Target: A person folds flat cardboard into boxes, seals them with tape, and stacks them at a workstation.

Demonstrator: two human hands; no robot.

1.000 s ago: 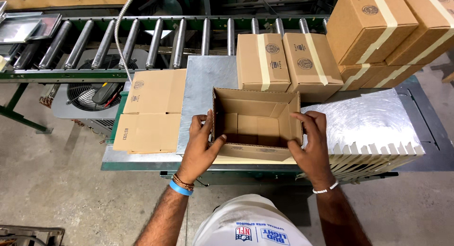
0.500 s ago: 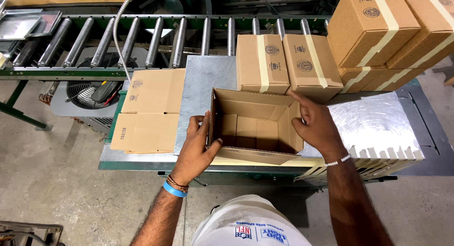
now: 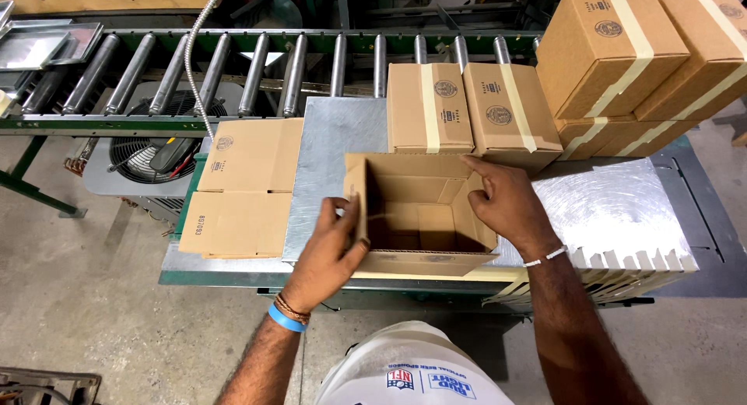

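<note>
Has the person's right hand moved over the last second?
Yes. The right hand has shifted from the near right corner of the open box up toward its far right edge, closer to the taped boxes behind.

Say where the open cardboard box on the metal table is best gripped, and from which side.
Probably by its two opposite side walls, from above. The open box stands upright with its top open, so those rims are free. The left hand already clasps the left wall, and the right hand rests at the right rim.
</note>
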